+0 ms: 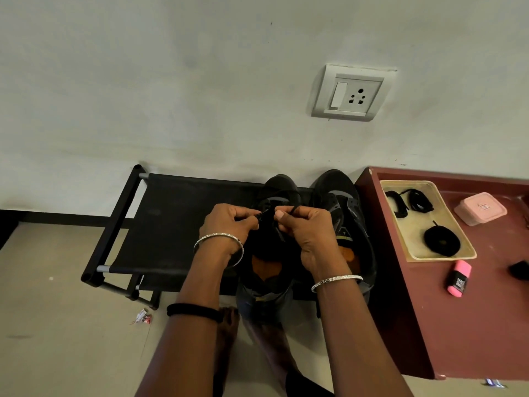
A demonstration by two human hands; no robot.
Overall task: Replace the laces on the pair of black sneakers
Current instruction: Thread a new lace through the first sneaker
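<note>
Left hand fingers pinching flat black lace, right hand likewise, matte black sneaker

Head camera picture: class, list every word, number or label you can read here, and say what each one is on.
Nothing reads clearly.
Highlighter: pale print on its black label, too blurred to read.
Pink box: small mark on the lid, too small to read.
Second sneaker: pale mark on the tongue, perhaps "7", not certain.
Wrapper on the floor: too small to read.
</note>
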